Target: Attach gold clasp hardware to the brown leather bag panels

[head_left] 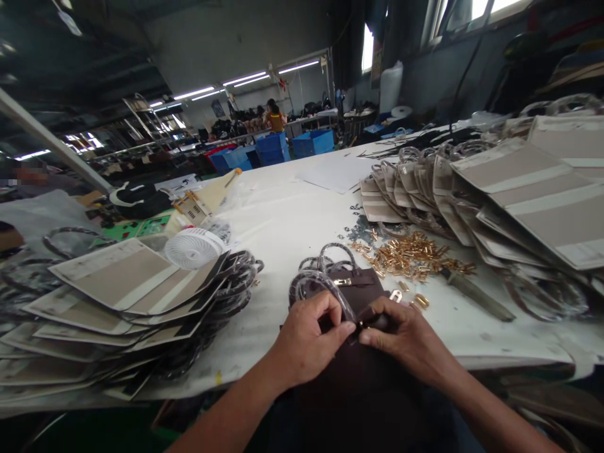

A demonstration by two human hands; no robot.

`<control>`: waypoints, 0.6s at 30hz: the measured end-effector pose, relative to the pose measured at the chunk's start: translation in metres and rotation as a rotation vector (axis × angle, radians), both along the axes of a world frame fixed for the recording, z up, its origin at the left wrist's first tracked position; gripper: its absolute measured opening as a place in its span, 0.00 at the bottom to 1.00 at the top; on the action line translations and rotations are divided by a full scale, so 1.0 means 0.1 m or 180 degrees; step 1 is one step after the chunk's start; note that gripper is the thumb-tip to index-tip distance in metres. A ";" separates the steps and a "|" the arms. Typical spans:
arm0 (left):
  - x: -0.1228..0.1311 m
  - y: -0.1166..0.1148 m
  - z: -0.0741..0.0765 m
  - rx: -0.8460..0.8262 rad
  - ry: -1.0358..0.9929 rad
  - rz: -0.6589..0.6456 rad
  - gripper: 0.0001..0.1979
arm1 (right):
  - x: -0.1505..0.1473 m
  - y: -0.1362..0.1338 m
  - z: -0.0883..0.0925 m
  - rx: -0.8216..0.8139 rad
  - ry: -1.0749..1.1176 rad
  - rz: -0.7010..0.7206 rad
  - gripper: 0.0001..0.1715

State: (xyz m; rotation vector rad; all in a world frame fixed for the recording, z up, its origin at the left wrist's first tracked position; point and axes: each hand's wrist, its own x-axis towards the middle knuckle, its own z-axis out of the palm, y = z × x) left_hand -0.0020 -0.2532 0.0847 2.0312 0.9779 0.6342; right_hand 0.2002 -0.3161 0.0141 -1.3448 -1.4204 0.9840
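Observation:
A dark brown handbag (363,286) with a gold clasp (342,282) on its front lies at the table's near edge, directly before me. Its looped handles (337,248) are wrapped in clear plastic. My left hand (309,340) is closed, thumb and forefinger pinching at the lower end of a handle. Opposite it, almost touching, my right hand (401,333) pinches at the same spot, where a tiny gold fitting (362,324) glints between the fingertips. The fingers partly hide that piece. Right of the bag lie a gold plate (395,296) and a gold cylinder (421,301).
Many small gold fittings (415,255) lie heaped on the white table (278,214), near a dark-bladed tool (479,296). Stacked bag panels stand left (113,277) and right (528,176). A white fan (194,248) rests by the left stack. Blue bins (272,148) and a person (275,117) are farther back.

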 end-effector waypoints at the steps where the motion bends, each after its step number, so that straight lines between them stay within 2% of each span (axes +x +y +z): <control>1: 0.01 0.00 0.00 0.0012 -0.0007 -0.0015 0.13 | -0.02 -0.01 -0.02 -0.0013 0.0051 -0.0076 0.20; 3: 0.02 -0.01 -0.02 0.0003 -0.0010 -0.0007 0.13 | -0.05 -0.01 -0.04 -0.0034 0.0113 -0.0169 0.23; 6: -0.02 -0.02 -0.08 -0.0093 0.0004 0.0073 0.13 | -0.10 -0.03 -0.06 -0.0125 0.0029 -0.0120 0.20; 9: -0.17 -0.04 -0.16 0.0090 0.0156 0.0399 0.12 | -0.23 -0.05 -0.08 -0.0029 -0.0186 -0.0084 0.17; 11: -0.34 -0.04 -0.21 0.0459 0.0484 0.0817 0.11 | -0.41 -0.07 -0.10 0.0126 -0.0315 -0.0048 0.21; 14: -0.62 -0.06 -0.25 0.1181 0.1427 0.1382 0.14 | -0.73 -0.07 -0.14 0.0243 -0.0816 0.0211 0.36; 16: -0.75 -0.07 -0.24 0.1723 0.1987 0.1583 0.14 | -0.91 -0.04 -0.14 0.0157 -0.1387 0.0393 0.40; 18: -0.78 -0.07 -0.23 0.2139 0.2065 0.1557 0.12 | -1.00 0.02 -0.09 0.0066 -0.1896 0.0519 0.42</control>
